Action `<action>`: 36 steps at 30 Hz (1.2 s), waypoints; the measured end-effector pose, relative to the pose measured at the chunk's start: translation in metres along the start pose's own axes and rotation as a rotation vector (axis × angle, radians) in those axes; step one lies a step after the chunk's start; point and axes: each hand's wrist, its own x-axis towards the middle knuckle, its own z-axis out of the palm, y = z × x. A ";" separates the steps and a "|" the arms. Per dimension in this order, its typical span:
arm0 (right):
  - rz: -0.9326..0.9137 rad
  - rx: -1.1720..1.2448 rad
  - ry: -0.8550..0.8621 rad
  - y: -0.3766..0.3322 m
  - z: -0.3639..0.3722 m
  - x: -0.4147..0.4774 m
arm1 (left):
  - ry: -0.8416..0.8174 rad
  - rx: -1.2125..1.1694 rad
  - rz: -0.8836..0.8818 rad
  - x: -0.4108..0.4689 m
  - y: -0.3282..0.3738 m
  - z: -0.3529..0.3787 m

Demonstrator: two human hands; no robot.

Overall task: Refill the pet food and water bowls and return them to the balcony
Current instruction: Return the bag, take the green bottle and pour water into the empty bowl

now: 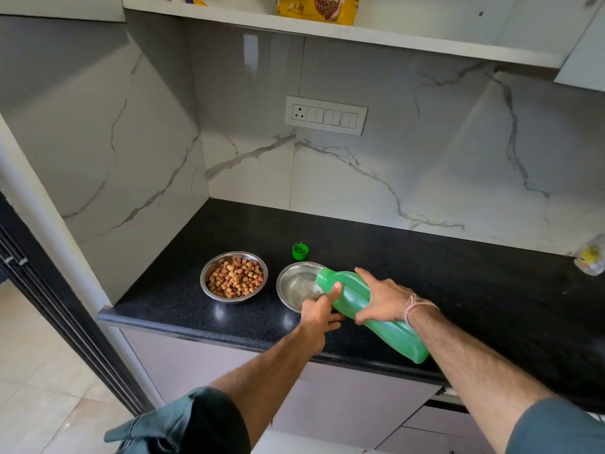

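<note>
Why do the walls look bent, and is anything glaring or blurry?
Head view: the wide-angle lens bows the shelf and walls; a bright window reflection glares on the glossy tile; light spots shine on the black counter; the object at the right edge is blurred.

"1.2kg" on the yellow food bag (319,8) on the shelf (327,31)

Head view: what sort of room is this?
Most likely a home kitchen nook: black stone counter, marble-look backsplash with a switch panel, and a pet food bag on the shelf above.
</note>
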 end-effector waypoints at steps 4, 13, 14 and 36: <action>-0.004 -0.011 0.005 0.000 -0.001 0.000 | -0.005 0.001 0.002 0.001 -0.001 -0.001; -0.001 -0.012 -0.006 -0.001 -0.002 -0.001 | 0.000 0.008 0.000 0.002 -0.001 -0.001; -0.001 -0.011 -0.009 -0.001 -0.003 -0.001 | 0.000 0.010 0.000 0.002 -0.001 -0.001; 0.006 -0.038 -0.013 -0.002 -0.008 0.000 | -0.013 0.016 0.007 0.003 0.001 -0.001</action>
